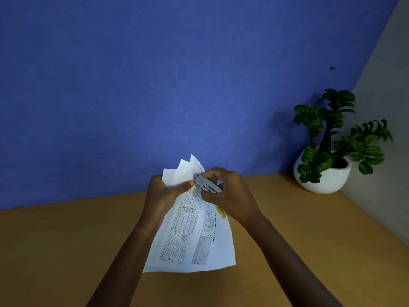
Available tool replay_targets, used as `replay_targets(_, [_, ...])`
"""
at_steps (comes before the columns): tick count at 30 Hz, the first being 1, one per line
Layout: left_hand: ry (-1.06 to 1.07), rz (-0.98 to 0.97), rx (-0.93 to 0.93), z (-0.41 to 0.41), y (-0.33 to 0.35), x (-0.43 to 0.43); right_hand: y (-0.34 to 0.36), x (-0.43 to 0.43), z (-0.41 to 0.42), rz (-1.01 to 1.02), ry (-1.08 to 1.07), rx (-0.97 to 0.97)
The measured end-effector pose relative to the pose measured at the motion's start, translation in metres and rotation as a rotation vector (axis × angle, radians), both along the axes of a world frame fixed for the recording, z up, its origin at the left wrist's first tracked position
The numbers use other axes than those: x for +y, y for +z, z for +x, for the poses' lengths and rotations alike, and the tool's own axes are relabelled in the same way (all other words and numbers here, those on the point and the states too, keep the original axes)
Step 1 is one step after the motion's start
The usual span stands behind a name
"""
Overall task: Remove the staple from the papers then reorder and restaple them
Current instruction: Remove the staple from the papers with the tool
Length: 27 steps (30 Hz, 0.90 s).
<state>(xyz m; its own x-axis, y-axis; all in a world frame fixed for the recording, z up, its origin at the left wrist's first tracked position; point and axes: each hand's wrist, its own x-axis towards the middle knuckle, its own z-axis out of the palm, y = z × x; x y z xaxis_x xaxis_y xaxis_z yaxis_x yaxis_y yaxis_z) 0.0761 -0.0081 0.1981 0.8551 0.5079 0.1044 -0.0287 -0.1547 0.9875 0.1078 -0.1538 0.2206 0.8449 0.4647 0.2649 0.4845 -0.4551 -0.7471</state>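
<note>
A bundle of printed white papers (190, 235) is held up above the wooden table, its upper corners fanned apart. My left hand (162, 194) pinches the papers near the top, thumb on the front sheet. My right hand (230, 192) grips a small silver stapler (207, 183), whose front tip touches the top corner of the papers just beside my left thumb. The staple itself is too small to see. A yellow mark (220, 212) shows on the right edge of the top sheet.
A green plant in a round white pot (323, 173) stands at the back right of the wooden table (66, 244). A blue wall (155, 85) rises right behind the table, and a grey wall runs along the right side.
</note>
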Motion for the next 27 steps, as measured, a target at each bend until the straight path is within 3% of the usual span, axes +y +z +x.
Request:
replay_targets(15, [0.031,0.345,0.058,0.000,0.004,0.001,0.015,0.008,-0.008,-0.364,-0.001,-0.266])
replay_targets(27, [0.164,0.608,0.048,-0.004,0.004,-0.007,0.007,0.014,-0.011,-0.504,-0.010,-0.545])
